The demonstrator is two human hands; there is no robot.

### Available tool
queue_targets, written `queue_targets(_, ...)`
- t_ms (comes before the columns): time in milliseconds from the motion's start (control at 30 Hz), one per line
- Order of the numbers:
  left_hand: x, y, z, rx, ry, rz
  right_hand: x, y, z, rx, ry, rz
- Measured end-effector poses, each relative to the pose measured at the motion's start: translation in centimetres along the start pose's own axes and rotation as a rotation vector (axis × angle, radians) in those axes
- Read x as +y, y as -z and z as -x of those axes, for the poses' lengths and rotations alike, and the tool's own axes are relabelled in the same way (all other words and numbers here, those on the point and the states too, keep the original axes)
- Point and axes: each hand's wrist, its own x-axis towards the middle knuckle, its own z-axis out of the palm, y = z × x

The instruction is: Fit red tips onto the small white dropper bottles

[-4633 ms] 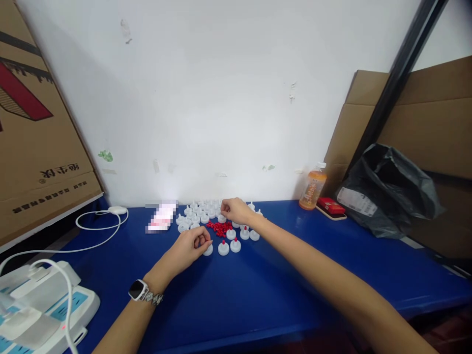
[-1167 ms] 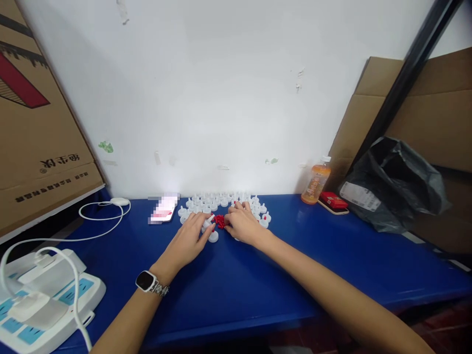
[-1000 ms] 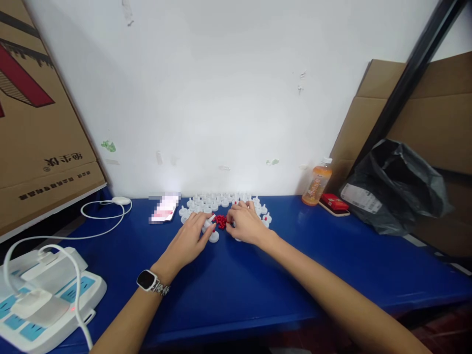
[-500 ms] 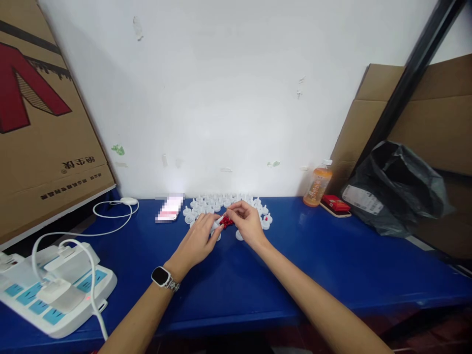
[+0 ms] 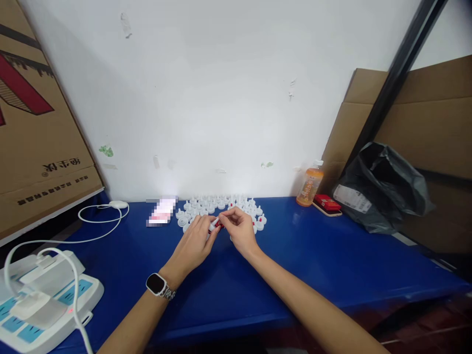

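A white nozzle cap (image 5: 214,224) with a pointed spout is pinched in the fingers of my left hand (image 5: 192,242), which has a watch on its wrist. My right hand (image 5: 240,230) is closed, thumb and fingertips together at the spout's tip. Whatever sits between those fingertips is too small to make out. Small red pieces (image 5: 220,225) lie just under the fingers, mostly hidden. Behind and around both hands, many white nozzle caps (image 5: 210,205) stand on the blue table (image 5: 236,300), and a few carry red tips (image 5: 260,220).
On the left are a power strip (image 5: 94,295) with plugs and a looping white cable (image 5: 59,242), plus a big carton (image 5: 44,147). A blurred phone-like shape (image 5: 162,211) lies nearer. To the right stand an orange drink bottle (image 5: 309,187), a red box (image 5: 327,202) and a grey plastic bag (image 5: 383,196).
The view has shifted slightly to the right. My right fingertips have come down onto the spout's tip, and both hands now cover more of the red pieces.
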Motion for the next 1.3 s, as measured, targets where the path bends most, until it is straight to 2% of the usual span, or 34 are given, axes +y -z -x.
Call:
queue_targets(200, 0.1, -0.1, 0.0, 0.013, -0.011, -0.034, 0.3, -0.3, 0.3, 0.001, -0.009, 0.018)
queue_targets(367, 0.2, -0.2, 0.0, 0.016, -0.003, -0.035, 0.1, -0.6, 0.7, 0.006, 0.065, 0.126)
queue_targets(500, 0.1, -0.2, 0.2, 0.032, 0.005, -0.012, 0.1, -1.0, 0.8, -0.022, 0.058, 0.08)
queue_targets(633, 0.1, -0.1, 0.1, 0.027, 0.039, -0.012, -0.2, -0.6, -0.4, -0.113, 0.002, 0.05)
queue_targets(700, -0.3, 0.0, 0.1, 0.052, 0.063, -0.006, -0.5, 0.2, -1.9, -0.141, 0.029, 0.091)
queue_targets(800, -1.3, 0.4, 0.2, 0.054, 0.069, 0.004, -0.6, 1.9, -5.2, -0.139, 0.153, 0.32)
queue_targets(867, -2.1, 0.7, 0.4, -0.016, 0.061, 0.003, -0.2, 2.8, -7.4, -0.169, 0.183, 0.553)
queue_targets(967, -2.7, 1.0, 0.8, -0.124, 0.078, 0.041, 0.9, 3.2, -9.5, -0.301, 0.17, 0.854)
queue_targets(1133, -2.2, 1.0, 0.8, -0.178, 0.075, 0.116, 2.4, 2.4, -10.1, -0.44, 0.2, 1.156)
queue_targets(1300, -2.2, 1.3, 0.7, -0.106, 0.098, 0.106, 2.3, 1.3, -10.5, -0.434, 0.251, 1.282)
